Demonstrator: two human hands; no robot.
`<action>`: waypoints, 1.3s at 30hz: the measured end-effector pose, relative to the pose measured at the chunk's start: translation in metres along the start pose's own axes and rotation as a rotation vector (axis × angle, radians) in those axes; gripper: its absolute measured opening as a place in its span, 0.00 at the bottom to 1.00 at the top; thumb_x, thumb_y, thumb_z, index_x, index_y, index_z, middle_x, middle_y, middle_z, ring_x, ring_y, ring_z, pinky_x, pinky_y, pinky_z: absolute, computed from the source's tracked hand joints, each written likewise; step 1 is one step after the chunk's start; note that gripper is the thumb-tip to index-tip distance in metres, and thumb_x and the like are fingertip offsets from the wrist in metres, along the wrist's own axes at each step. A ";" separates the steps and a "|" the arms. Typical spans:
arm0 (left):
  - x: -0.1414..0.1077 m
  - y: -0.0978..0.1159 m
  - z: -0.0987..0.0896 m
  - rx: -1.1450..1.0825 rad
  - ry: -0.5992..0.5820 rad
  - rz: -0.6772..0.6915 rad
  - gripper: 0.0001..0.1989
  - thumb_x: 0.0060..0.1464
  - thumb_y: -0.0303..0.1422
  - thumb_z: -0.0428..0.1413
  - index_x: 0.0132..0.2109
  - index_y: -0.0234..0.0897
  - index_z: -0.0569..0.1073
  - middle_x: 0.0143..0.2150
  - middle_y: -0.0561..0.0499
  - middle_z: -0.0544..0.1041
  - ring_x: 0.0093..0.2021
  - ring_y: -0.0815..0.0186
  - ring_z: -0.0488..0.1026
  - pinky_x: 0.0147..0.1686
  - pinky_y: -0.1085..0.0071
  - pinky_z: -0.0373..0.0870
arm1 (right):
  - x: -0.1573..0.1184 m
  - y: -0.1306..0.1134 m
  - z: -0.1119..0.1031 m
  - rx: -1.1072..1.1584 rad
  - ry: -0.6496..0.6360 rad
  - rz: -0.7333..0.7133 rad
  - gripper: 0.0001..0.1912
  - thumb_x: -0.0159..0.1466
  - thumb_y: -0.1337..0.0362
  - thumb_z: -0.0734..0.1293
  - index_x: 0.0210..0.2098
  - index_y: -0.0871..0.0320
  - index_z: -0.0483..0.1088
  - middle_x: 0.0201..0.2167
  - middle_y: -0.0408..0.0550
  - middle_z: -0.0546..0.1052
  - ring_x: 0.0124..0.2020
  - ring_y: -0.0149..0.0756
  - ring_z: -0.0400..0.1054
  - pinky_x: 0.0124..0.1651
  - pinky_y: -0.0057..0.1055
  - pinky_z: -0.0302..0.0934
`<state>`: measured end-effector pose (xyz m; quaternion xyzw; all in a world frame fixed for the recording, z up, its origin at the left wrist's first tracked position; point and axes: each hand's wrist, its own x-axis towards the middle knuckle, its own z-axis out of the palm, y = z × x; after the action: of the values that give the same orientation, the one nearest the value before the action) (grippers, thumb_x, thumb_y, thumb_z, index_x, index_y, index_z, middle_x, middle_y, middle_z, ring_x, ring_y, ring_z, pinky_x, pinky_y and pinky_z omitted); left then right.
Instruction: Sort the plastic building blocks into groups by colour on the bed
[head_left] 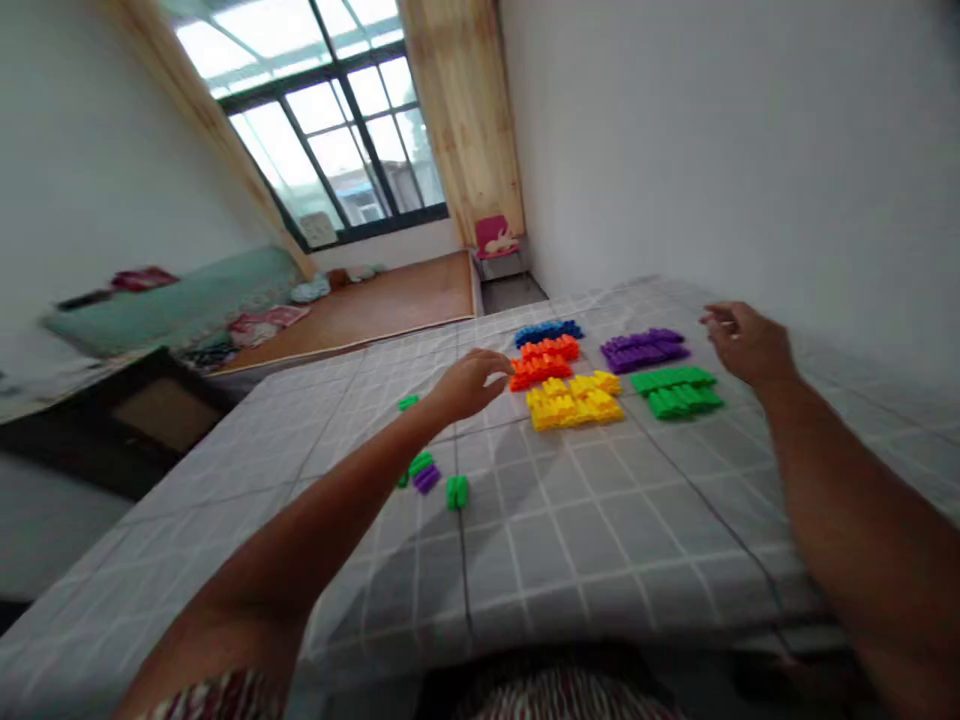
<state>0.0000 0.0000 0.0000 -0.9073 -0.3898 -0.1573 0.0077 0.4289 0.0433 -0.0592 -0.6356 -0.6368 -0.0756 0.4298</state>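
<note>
My left hand (474, 384) is at the left end of the rows of orange plastic blocks (541, 370). Its thumb and fingers are apart, and its fingertips are at or just touching the nearest orange pieces. Off to the right, my right hand (750, 345) hovers over the cloth with loosely bent fingers and nothing visible in them. Between the hands lie grouped blocks: dark blue (549, 333), yellow (574, 402), purple (645, 350) and green (677, 391). Blur hides the shapes of single pieces.
A grey checked cloth (600, 530) covers the table. Loose green blocks (457, 492) and a purple block (427, 477) lie near my left forearm. A white wall rises on the right. Beyond the table are a wooden platform (405, 295), a pink chair (493, 235) and a dark cabinet (127, 420).
</note>
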 end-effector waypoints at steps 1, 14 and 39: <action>-0.030 -0.018 -0.011 0.010 -0.062 -0.125 0.15 0.58 0.33 0.49 0.47 0.39 0.77 0.50 0.49 0.78 0.51 0.63 0.73 0.56 0.66 0.65 | -0.003 -0.015 0.003 0.019 0.063 -0.026 0.17 0.63 0.67 0.62 0.51 0.60 0.71 0.42 0.52 0.80 0.37 0.37 0.74 0.41 0.29 0.65; -0.180 -0.053 -0.023 -0.353 -0.278 -0.034 0.19 0.55 0.26 0.52 0.53 0.39 0.74 0.55 0.45 0.75 0.58 0.61 0.69 0.59 0.63 0.62 | -0.128 -0.292 0.063 0.580 -1.056 -1.160 0.24 0.61 0.78 0.59 0.52 0.53 0.71 0.53 0.48 0.74 0.53 0.38 0.65 0.57 0.40 0.58; -0.004 -0.017 0.017 -0.279 -0.027 -0.169 0.16 0.48 0.29 0.55 0.46 0.37 0.76 0.47 0.47 0.75 0.37 0.67 0.76 0.39 0.71 0.75 | -0.080 -0.199 0.024 0.353 -1.062 -0.780 0.17 0.55 0.67 0.69 0.46 0.59 0.72 0.39 0.49 0.75 0.32 0.32 0.68 0.35 0.27 0.60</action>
<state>-0.0106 0.0114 -0.0191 -0.8656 -0.4392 -0.1977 -0.1367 0.2293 -0.0370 -0.0362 -0.2308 -0.9468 0.2023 0.0973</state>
